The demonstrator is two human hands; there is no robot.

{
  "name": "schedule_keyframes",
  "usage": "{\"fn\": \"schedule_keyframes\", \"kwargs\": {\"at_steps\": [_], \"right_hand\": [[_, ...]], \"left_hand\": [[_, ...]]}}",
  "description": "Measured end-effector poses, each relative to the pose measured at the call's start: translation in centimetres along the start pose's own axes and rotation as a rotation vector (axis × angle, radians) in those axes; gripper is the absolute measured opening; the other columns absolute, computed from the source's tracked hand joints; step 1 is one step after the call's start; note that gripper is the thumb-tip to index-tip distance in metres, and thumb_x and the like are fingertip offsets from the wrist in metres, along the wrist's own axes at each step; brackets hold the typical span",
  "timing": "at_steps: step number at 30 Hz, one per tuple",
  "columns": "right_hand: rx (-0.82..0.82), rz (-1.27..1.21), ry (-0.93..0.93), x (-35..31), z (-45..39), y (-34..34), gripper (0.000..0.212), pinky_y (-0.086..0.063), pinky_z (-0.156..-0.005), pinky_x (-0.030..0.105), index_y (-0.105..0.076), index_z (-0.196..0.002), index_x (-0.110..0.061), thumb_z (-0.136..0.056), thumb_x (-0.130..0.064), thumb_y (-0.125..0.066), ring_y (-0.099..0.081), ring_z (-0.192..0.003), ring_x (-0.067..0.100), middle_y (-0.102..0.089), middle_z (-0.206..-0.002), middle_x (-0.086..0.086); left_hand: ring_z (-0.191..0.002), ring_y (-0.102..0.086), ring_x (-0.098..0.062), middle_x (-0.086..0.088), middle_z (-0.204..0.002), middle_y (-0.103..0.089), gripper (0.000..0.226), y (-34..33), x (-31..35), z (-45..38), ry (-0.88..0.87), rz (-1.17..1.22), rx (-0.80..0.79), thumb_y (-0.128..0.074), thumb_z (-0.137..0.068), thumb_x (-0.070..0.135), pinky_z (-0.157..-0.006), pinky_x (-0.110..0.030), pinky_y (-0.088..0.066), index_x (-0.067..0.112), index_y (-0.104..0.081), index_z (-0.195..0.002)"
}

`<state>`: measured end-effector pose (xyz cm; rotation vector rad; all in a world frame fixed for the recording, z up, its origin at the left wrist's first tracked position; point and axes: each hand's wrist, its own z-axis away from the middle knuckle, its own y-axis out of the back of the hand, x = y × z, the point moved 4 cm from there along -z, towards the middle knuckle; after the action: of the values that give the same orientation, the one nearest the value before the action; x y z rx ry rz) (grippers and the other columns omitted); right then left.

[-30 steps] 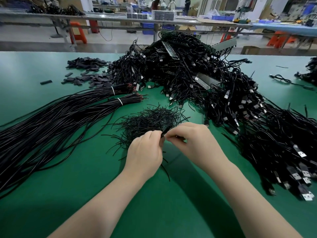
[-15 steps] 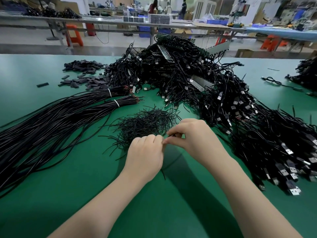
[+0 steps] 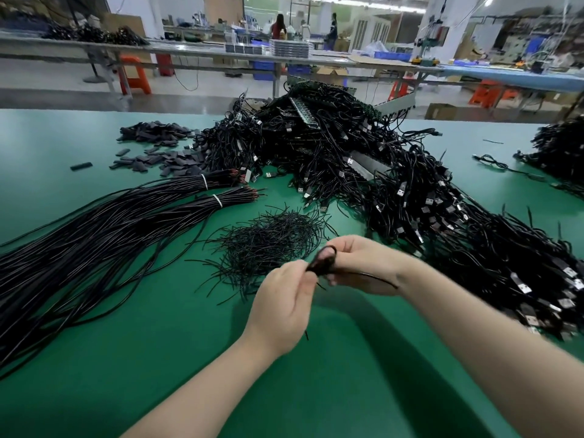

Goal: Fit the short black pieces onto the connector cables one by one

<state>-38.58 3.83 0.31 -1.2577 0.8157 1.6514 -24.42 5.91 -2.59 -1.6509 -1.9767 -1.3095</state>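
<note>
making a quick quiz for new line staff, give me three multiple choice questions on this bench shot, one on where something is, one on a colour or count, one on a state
1. Where does the loose heap of thin black pieces lie?
A. just beyond the two hands
B. on the grey bench at the back
C. on the floor

2. What colour is the table top?
A. white
B. green
C. orange

3. What are the hands doing?
A. both lie flat on the table
B. only one hand is in view
C. both pinch a small black looped cable between them

Answers:
1. A, the heap sits on the table right past the fingertips.
2. B, the bare surface around the cables is green.
3. C, the left hand and the right hand meet above the table with the black looped cable held between their fingertips.
</note>
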Motion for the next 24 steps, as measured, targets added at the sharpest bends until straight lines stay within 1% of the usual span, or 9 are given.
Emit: {"fn": "schedule_keyframes", "kwargs": {"at_steps": [2,4,9,13,16,19,21,22,24], "right_hand": [[0.127,-0.180,0.121,1.4,-0.9,-0.9,0.011,-0.046,-0.061,0.017,-0.068,-0.072,-0.015,-0.081,-0.019,-0.073,-0.052,-0.062,0.009,-0.061,-0.066,-0.001],[0.262,-0.182,0.235,2.2,-1.6,-1.7,0.019,-0.043,-0.061,0.020,-0.070,-0.071,-0.016,-0.088,-0.011,-0.067,-0.050,-0.064,0.010,-0.062,-0.066,0.000],[0.696,0.219,0.474,2.0,-1.8,-3.8,0.025,-0.048,-0.068,0.017,-0.070,-0.070,-0.028,-0.090,-0.013,-0.066,-0.063,-0.070,0.002,-0.072,-0.074,-0.009],[0.782,0.252,0.504,2.5,-1.6,-4.4,0.023,-0.047,-0.072,0.012,-0.070,-0.078,-0.032,-0.090,-0.013,-0.066,-0.066,-0.080,0.002,-0.072,-0.081,-0.012],[0.814,0.271,0.530,2.8,-1.1,-4.5,0.028,-0.045,-0.072,0.008,-0.067,-0.079,-0.040,-0.090,-0.015,-0.066,-0.065,-0.083,-0.002,-0.071,-0.084,-0.021],[0.882,0.296,0.537,3.3,-0.8,-4.9,0.021,-0.047,-0.075,0.011,-0.072,-0.083,-0.037,-0.088,-0.016,-0.069,-0.065,-0.084,-0.003,-0.071,-0.084,-0.021],[0.865,0.250,0.511,3.7,-0.9,-5.3,0.013,-0.049,-0.078,0.014,-0.077,-0.090,-0.028,-0.087,-0.017,-0.070,-0.066,-0.087,-0.002,-0.073,-0.087,-0.018],[0.849,0.220,0.496,3.8,-0.9,-5.5,0.012,-0.050,-0.078,0.015,-0.077,-0.093,-0.026,-0.087,-0.017,-0.071,-0.067,-0.088,-0.002,-0.074,-0.089,-0.016],[0.846,0.164,0.475,3.8,-0.9,-5.6,0.013,-0.050,-0.077,0.014,-0.077,-0.094,-0.025,-0.086,-0.017,-0.071,-0.067,-0.087,-0.001,-0.074,-0.089,-0.016]], "left_hand": [[-0.066,-0.048,-0.012,0.004,-0.070,-0.052,0.041,0.1,-0.6,0.0,0.138,0.173,0.078,-0.029,-0.101,0.040,-0.061,-0.033,-0.039,0.015,-0.053,-0.080],[-0.067,-0.048,-0.008,0.011,-0.072,-0.055,0.036,0.2,-1.0,-0.1,0.258,0.292,0.149,-0.032,-0.101,0.038,-0.065,-0.028,-0.042,0.018,-0.053,-0.080],[-0.061,-0.043,0.002,0.025,-0.064,-0.051,0.035,0.7,-2.1,-0.3,0.432,0.330,0.271,-0.033,-0.106,0.028,-0.061,-0.013,-0.037,0.022,-0.046,-0.074],[-0.066,-0.047,0.003,0.023,-0.070,-0.053,0.029,0.7,-2.6,-0.5,0.462,0.261,0.282,-0.035,-0.105,0.026,-0.064,-0.013,-0.037,0.021,-0.049,-0.080],[-0.081,-0.050,0.000,0.019,-0.086,-0.052,0.025,0.3,-3.2,-0.6,0.494,0.225,0.243,-0.036,-0.104,0.031,-0.076,-0.018,-0.040,0.015,-0.055,-0.100],[-0.100,-0.050,0.016,0.022,-0.106,-0.055,0.016,0.1,-3.5,-0.5,0.527,0.234,0.234,-0.037,-0.104,0.031,-0.084,-0.005,-0.040,0.027,-0.049,-0.113],[-0.110,-0.054,0.002,0.008,-0.113,-0.062,0.026,0.3,-3.6,-0.6,0.511,0.253,0.233,-0.036,-0.104,0.031,-0.098,-0.023,-0.044,0.017,-0.054,-0.118],[-0.113,-0.056,-0.011,-0.001,-0.116,-0.063,0.031,0.3,-3.6,-0.6,0.502,0.263,0.231,-0.036,-0.104,0.030,-0.101,-0.035,-0.044,0.012,-0.054,-0.122],[-0.117,-0.055,-0.024,-0.009,-0.120,-0.061,0.033,0.4,-3.6,-0.8,0.498,0.301,0.231,-0.036,-0.105,0.027,-0.104,-0.046,-0.043,0.008,-0.053,-0.126]]}}
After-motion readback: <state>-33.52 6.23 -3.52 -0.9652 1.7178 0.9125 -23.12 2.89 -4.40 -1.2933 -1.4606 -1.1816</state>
